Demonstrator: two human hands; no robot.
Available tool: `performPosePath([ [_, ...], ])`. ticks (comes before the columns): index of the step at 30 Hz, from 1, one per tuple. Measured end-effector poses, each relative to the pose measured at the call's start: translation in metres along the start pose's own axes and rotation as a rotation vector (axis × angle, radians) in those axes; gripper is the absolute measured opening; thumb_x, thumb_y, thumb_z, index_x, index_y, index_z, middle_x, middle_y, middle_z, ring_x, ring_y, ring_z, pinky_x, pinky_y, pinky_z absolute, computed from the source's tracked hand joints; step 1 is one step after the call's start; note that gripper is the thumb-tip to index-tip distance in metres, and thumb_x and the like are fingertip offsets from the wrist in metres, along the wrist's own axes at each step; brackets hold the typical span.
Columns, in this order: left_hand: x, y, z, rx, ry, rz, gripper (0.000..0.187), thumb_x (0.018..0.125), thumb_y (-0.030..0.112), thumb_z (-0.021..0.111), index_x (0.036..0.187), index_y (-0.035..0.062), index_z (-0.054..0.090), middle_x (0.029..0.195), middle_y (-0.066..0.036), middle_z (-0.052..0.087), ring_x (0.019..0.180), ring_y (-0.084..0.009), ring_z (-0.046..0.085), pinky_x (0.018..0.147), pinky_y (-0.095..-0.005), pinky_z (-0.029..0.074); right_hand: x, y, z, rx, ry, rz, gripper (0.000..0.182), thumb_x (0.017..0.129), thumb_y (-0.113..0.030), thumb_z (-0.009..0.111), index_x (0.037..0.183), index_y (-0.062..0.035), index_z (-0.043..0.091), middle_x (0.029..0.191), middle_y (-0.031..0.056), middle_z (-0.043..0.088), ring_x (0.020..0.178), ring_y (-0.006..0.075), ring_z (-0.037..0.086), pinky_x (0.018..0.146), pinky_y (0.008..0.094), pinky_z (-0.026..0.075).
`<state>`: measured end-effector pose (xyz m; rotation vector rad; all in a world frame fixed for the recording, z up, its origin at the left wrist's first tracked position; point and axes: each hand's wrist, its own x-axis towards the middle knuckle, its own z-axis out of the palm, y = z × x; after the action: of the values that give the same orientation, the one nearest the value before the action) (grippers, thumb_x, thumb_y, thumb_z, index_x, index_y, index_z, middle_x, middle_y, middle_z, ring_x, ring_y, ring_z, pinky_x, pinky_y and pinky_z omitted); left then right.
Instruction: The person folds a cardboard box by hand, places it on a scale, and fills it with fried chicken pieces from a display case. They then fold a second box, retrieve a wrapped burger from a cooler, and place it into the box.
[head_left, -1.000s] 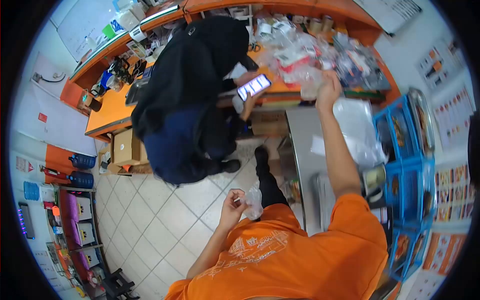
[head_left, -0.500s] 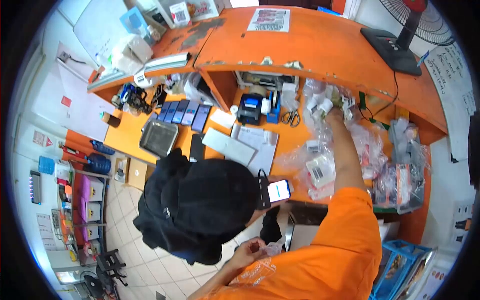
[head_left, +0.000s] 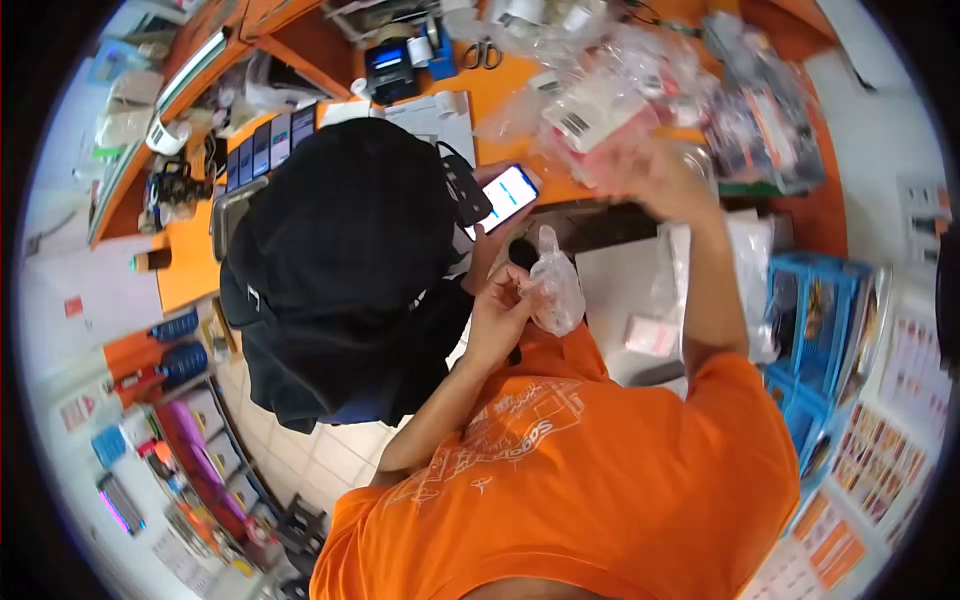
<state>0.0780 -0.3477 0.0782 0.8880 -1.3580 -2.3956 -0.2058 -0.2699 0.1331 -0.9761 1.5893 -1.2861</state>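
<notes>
My left hand (head_left: 503, 312) is closed in front of my chest, its fingers pinching a small clear plastic bag (head_left: 558, 288). The bag bulges at the bottom, and what it holds is hard to make out. Over the front edge of the orange table (head_left: 500, 75) hangs my right hand (head_left: 655, 178), smeared by motion. Beside that hand lies a clear bag with a white barcode label (head_left: 592, 118), among a heap of clear plastic packages (head_left: 650, 65). Whether my right fingers hold anything does not show.
A person in a black cap (head_left: 345, 220) stands close on my left, holding a lit phone (head_left: 508, 195). Several phones (head_left: 262, 148), scissors (head_left: 482, 55) and a label printer (head_left: 390, 70) lie on the table. Blue crates (head_left: 810, 310) stand at my right.
My view has tilted down. My right hand has come back from the far packages to the table's front edge. My left hand has lifted the small bag, now in plain sight.
</notes>
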Motion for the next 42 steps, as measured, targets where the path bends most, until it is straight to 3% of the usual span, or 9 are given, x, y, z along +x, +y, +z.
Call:
performPosePath([
  [4, -0.032, -0.022, -0.002, 0.065, -0.25, 0.099, 0.02, 0.084, -0.005, 0.068, 0.092, 0.0055, 0.053, 0.086, 0.001, 0.056, 0.078, -0.0055, 0.057, 0.07, -0.0211, 0.049, -0.143, 0.043, 0.112, -0.056, -0.083, 0.097, 0.028, 0.089, -0.015, 0.07, 0.111, 0.0012, 0.064, 0.094, 0.0027, 0.067, 0.084, 0.0108, 0.063, 0.072, 0.0247, 0.052],
  [9, -0.109, -0.065, -0.004, 0.204, -0.546, 0.076, 0.027, 0.081, -0.007, 0.072, 0.089, 0.0072, 0.051, 0.087, 0.002, 0.052, 0.078, -0.0041, 0.052, 0.07, -0.0197, 0.045, -0.286, 0.089, 0.23, 0.744, 0.751, 0.107, 0.022, 0.093, -0.007, 0.062, 0.113, 0.0018, 0.062, 0.092, 0.0038, 0.065, 0.08, 0.0116, 0.061, 0.075, 0.0268, 0.053],
  [13, -0.19, -0.113, 0.005, 0.245, -0.712, 0.034, 0.028, 0.078, -0.006, 0.075, 0.087, 0.0075, 0.051, 0.088, 0.0, 0.057, 0.082, -0.0073, 0.055, 0.075, -0.0237, 0.048, -0.389, 0.079, 0.338, 0.289, 1.229, -0.27, 0.024, 0.093, -0.009, 0.062, 0.115, 0.0015, 0.059, 0.097, 0.0051, 0.061, 0.082, 0.012, 0.061, 0.076, 0.0284, 0.054],
  [17, -0.28, -0.155, 0.018, 0.256, -1.028, -0.119, 0.029, 0.081, -0.004, 0.073, 0.095, 0.0089, 0.052, 0.099, -0.003, 0.06, 0.092, -0.0113, 0.059, 0.08, -0.0267, 0.05, -0.499, 0.101, 0.415, 0.493, 1.21, 0.026, 0.013, 0.093, -0.006, 0.06, 0.105, -0.0028, 0.062, 0.098, 0.0038, 0.062, 0.085, 0.0118, 0.063, 0.078, 0.0278, 0.054],
  [19, -0.328, -0.162, 0.035, -0.082, -0.976, -0.773, 0.025, 0.086, -0.001, 0.067, 0.101, 0.0101, 0.05, 0.102, -0.006, 0.061, 0.084, -0.0125, 0.059, 0.076, -0.0271, 0.049, -0.545, 0.091, 0.449, 0.909, 1.252, -0.283, 0.011, 0.094, -0.008, 0.058, 0.104, -0.0051, 0.062, 0.105, 0.0052, 0.064, 0.091, 0.0132, 0.064, 0.083, 0.0294, 0.053],
  [23, -0.402, -0.215, 0.074, -0.252, -1.104, -1.3, 0.032, 0.09, 0.002, 0.061, 0.119, 0.0106, 0.05, 0.111, -0.01, 0.064, 0.1, -0.0222, 0.065, 0.089, -0.0366, 0.054, -0.636, 0.096, 0.517, 1.34, 1.143, -0.749, 0.031, 0.097, -0.021, 0.052, 0.123, -0.0038, 0.054, 0.127, 0.0101, 0.06, 0.118, 0.0224, 0.057, 0.103, 0.0394, 0.043],
  [31, -0.615, -0.378, 0.155, 0.15, -1.627, -1.356, 0.03, 0.091, 0.002, 0.062, 0.118, 0.01, 0.05, 0.102, -0.002, 0.064, 0.095, -0.014, 0.065, 0.084, -0.0302, 0.053, -0.888, 0.133, 0.638, 1.441, 1.58, -0.928, 0.042, 0.099, -0.033, 0.05, 0.127, -0.0027, 0.052, 0.125, 0.0129, 0.061, 0.116, 0.0261, 0.059, 0.101, 0.0432, 0.045],
  [35, -0.721, -0.445, 0.169, 0.184, -1.652, -1.552, 0.031, 0.09, 0.002, 0.063, 0.118, 0.0102, 0.049, 0.103, -0.004, 0.064, 0.096, -0.0152, 0.064, 0.083, -0.0319, 0.053, -0.981, 0.141, 0.72, 1.177, 1.599, -0.55, 0.047, 0.095, -0.026, 0.057, 0.134, -0.0009, 0.048, 0.125, 0.0126, 0.06, 0.118, 0.0253, 0.057, 0.101, 0.0455, 0.044],
  [42, -0.839, -0.536, 0.185, 0.08, -1.308, -1.895, 0.028, 0.097, 0.012, 0.053, 0.125, 0.0107, 0.052, 0.12, -0.013, 0.061, 0.112, -0.0236, 0.061, 0.093, -0.0393, 0.051, -1.081, 0.152, 0.754, 1.172, 1.505, -1.519, 0.034, 0.092, -0.024, 0.049, 0.118, -0.0025, 0.057, 0.118, 0.0126, 0.061, 0.11, 0.0289, 0.059, 0.098, 0.0446, 0.045],
])
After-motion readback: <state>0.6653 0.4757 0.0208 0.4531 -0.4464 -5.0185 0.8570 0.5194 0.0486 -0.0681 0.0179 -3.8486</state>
